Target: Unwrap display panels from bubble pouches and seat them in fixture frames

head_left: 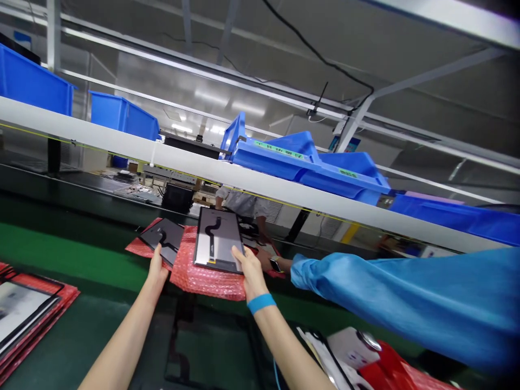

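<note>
My right hand (252,273), a blue band at its wrist, is closed on the right edge of a grey tablet display panel (229,233), thumb on top. A black ribbon cable runs across the panel's back. Beneath it lies pink bubble wrap (205,284) in layers. My left hand (156,268) grips the near edge of a second, darker display panel (170,232), which also has a black cable and lies on red bubble wrap (140,248). The fingers under both panels are hidden.
A co-worker's blue sleeve (382,287) reaches in from the right; that hand (266,260) is just beyond my right hand. Wrapped panels (28,309) are stacked at left. Blue bins (280,157) stand on a rail (195,169) ahead. A white canister (353,346) is at lower right.
</note>
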`<state>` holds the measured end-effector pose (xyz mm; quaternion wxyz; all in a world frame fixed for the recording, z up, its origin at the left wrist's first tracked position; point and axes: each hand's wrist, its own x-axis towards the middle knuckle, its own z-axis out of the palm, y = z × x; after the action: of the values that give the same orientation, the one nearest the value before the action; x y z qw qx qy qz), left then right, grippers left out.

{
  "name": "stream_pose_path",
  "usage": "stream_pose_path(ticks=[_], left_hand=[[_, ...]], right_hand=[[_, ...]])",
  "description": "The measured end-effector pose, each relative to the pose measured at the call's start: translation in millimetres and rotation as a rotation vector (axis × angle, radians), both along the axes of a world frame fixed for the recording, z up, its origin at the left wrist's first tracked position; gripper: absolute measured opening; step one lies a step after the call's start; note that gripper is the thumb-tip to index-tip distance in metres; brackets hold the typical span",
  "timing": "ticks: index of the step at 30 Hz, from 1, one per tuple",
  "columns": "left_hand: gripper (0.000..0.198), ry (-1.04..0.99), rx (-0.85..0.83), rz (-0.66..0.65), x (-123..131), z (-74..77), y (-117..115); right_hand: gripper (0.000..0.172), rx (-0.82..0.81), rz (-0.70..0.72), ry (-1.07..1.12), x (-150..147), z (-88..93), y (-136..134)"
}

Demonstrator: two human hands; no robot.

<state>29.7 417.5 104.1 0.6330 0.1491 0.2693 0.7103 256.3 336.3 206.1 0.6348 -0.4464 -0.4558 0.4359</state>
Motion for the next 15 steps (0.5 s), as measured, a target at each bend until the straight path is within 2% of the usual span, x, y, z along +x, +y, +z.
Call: stream_pose_path(ticks=[4, 9, 12, 15], left_hand=[[0.032, 0.062, -0.053, 0.148, -22, 14.9, 38], [0.031, 0.19, -0.042, 0.282, -40, 48.9, 80], [0.03, 0.277, 0.015, 0.357, -46, 73.6, 105], [0.035, 0.343, 0.088, 0.439, -45, 95.0, 121]], right_hand=[[0.033, -0.078, -0.068, 0.068, 39, 17.4, -26], [0.049, -0.148, -0.168, 0.102, 84, 24.6, -84], [0.052, -0.219, -0.238, 0.107, 97, 24.6, -124], [0.057, -0.269, -0.29, 0.128, 98, 20.5, -164]])
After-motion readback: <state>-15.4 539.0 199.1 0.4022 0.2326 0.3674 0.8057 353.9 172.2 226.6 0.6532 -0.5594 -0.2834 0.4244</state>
